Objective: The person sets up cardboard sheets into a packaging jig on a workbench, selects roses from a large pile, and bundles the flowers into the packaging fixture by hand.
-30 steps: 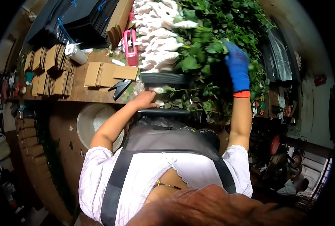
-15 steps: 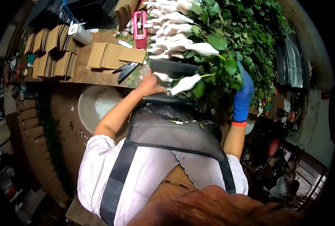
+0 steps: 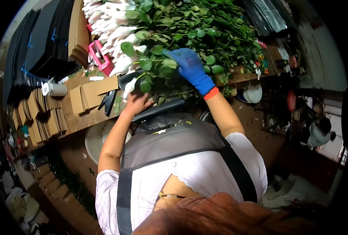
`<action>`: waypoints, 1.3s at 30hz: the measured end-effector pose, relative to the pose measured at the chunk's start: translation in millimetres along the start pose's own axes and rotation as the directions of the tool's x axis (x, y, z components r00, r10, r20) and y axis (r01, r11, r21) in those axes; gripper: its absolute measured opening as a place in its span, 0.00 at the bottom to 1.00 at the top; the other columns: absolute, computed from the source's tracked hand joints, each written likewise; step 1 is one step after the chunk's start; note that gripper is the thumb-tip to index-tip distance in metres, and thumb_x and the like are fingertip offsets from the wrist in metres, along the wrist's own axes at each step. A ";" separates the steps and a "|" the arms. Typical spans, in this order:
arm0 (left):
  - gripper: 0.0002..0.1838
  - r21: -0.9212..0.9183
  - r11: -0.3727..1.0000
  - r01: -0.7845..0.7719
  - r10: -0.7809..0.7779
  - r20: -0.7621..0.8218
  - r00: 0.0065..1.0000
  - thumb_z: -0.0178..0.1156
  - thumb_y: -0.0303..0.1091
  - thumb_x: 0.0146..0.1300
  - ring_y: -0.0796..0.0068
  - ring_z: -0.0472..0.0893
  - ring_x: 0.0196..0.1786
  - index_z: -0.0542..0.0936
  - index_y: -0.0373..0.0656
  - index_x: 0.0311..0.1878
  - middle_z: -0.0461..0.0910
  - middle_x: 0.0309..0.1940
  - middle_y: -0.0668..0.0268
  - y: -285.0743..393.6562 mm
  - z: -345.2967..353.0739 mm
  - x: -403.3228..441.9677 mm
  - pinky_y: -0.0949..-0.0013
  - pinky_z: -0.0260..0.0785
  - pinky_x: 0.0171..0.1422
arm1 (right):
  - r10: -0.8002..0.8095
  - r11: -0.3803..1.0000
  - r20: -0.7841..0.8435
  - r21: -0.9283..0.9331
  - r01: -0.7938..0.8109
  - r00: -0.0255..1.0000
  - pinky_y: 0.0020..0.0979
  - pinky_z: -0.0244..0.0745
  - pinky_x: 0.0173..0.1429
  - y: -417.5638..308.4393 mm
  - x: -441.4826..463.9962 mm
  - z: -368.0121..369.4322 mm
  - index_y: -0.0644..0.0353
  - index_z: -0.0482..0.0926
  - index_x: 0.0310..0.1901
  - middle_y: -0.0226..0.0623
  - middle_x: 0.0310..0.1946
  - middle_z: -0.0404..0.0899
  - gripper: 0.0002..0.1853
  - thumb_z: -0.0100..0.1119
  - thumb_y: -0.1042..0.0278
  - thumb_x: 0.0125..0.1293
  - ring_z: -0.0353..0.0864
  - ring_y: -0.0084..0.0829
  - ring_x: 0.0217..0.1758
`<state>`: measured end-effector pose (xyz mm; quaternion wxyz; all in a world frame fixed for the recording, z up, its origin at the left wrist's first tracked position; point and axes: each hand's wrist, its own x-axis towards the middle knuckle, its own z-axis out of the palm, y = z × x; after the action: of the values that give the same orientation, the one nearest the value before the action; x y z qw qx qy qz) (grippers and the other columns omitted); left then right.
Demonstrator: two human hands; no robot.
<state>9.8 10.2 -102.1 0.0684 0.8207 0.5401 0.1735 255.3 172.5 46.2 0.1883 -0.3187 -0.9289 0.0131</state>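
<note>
We are seeing the right hand [image 3: 189, 68], in a blue glove with an orange cuff, gripping leafy stems [image 3: 145, 64] over the front of the workbench [image 3: 68, 127]; leaves and glove are hiding how many it is holding. One white mesh-sleeved bud [image 3: 130, 87] is hanging on a stem end just beyond the left hand [image 3: 138, 103]. That bare hand is resting palm down, fingers spreading, released, near a black ledge [image 3: 164, 108] in front of the grey apron [image 3: 170, 137].

A dark ridged block [image 3: 127, 79] is standing between the bare hand and the packed white-sleeved buds [image 3: 111, 29]; the near bud is partly covering it. A dense foliage heap [image 3: 205, 27] is crowding the bench behind the glove.

Left side, we are noting a pink holder [image 3: 107, 68] beside the packed buds, flat cardboard pieces [image 3: 88, 96] lying next to a black V-shaped tool [image 3: 110, 102], a white canister [image 3: 55, 89] leaning, cardboard stacks [image 3: 44, 115] further left. Black sheets [image 3: 44, 43] and brown sheets [image 3: 78, 35] are standing behind. Below the edge, the left forearm is partly blocking a pale bucket [image 3: 91, 143].
</note>
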 end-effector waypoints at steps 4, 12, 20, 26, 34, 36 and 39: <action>0.25 -0.159 0.968 0.193 -0.142 0.286 0.948 0.60 0.49 0.65 0.49 0.78 0.55 0.78 0.45 0.59 0.80 0.52 0.53 -4.2 2.6 -5.1 0.53 0.70 0.58 | 0.037 0.988 -0.096 -0.148 -0.051 0.995 0.36 0.72 0.62 -15.1 -5.5 -11.9 0.44 0.72 0.67 0.32 0.53 0.79 0.36 0.66 0.73 0.53 0.76 0.37 0.58; 0.24 -0.411 0.704 0.579 -0.218 0.652 0.726 0.55 0.41 0.70 0.55 0.73 0.66 0.74 0.43 0.66 0.75 0.64 0.56 -35.9 51.8 -47.5 0.57 0.65 0.69 | 0.316 0.839 0.575 0.201 -0.505 0.755 0.41 0.75 0.57 6.2 -115.0 -48.2 0.52 0.84 0.52 0.38 0.46 0.84 0.18 0.66 0.56 0.61 0.82 0.41 0.51; 0.26 -0.474 0.820 0.320 -0.096 0.439 0.893 0.57 0.43 0.68 0.52 0.72 0.67 0.74 0.42 0.66 0.74 0.64 0.52 -41.2 28.9 -52.6 0.57 0.62 0.71 | 0.592 0.795 0.629 -0.353 -0.493 0.504 0.42 0.71 0.56 18.5 -183.0 134.9 0.58 0.84 0.39 0.42 0.36 0.85 0.19 0.57 0.48 0.68 0.84 0.45 0.43; 0.27 -0.588 0.632 0.505 -0.140 0.555 0.820 0.60 0.43 0.65 0.58 0.74 0.64 0.75 0.40 0.64 0.76 0.63 0.53 -60.6 64.3 -65.8 0.61 0.65 0.69 | 0.516 0.855 0.397 -0.190 -0.482 0.759 0.47 0.80 0.45 -0.1 -165.3 62.0 0.54 0.80 0.43 0.41 0.44 0.80 0.11 0.59 0.68 0.58 0.81 0.43 0.51; 0.21 -0.502 0.598 0.625 -0.151 0.695 0.703 0.65 0.43 0.62 0.64 0.82 0.50 0.82 0.42 0.56 0.84 0.50 0.61 -56.6 67.6 -50.5 0.62 0.73 0.60 | 0.448 0.850 0.453 0.053 -0.525 0.771 0.47 0.77 0.56 29.5 -184.6 92.5 0.53 0.78 0.54 0.47 0.49 0.82 0.20 0.57 0.58 0.61 0.82 0.49 0.52; 0.22 -0.513 0.655 0.555 -0.154 0.628 0.763 0.66 0.43 0.62 0.63 0.82 0.51 0.82 0.42 0.56 0.84 0.51 0.60 -43.0 47.1 -48.1 0.62 0.73 0.60 | 0.420 0.845 0.563 0.044 -0.533 0.711 0.47 0.76 0.60 34.2 -180.3 59.3 0.53 0.79 0.57 0.48 0.49 0.84 0.23 0.56 0.54 0.61 0.83 0.51 0.52; 0.23 -0.513 0.684 0.518 -0.150 0.597 0.788 0.66 0.43 0.62 0.62 0.81 0.53 0.81 0.42 0.57 0.83 0.52 0.59 -37.2 38.4 -44.3 0.61 0.73 0.60 | 0.480 0.814 0.790 -0.238 -0.530 0.382 0.45 0.71 0.63 39.0 -131.1 -42.8 0.42 0.77 0.61 0.37 0.54 0.82 0.28 0.62 0.45 0.59 0.81 0.44 0.54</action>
<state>-24.3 -12.1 -158.3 0.5221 0.6405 0.5521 0.1110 388.7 121.2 35.6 -0.2713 -0.5359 -0.7623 0.2411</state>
